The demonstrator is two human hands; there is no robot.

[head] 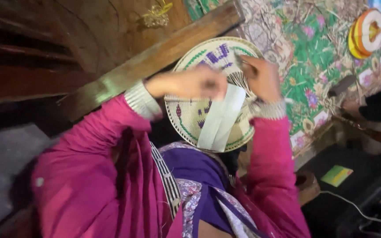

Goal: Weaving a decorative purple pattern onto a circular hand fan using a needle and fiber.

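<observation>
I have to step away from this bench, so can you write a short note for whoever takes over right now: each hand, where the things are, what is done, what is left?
Left hand: on the round woven mat, near its middle; grip blurred.
Right hand: at the mat's upper right edge, where loose straw ends stick out.
A white strip lies across the mat's face.
Done: most of the disc is woven, with green and purple pattern.
Left: the loose ends at the right edge look unfinished.
Nearby: a roll of coloured strip on the floral cloth.
</observation>
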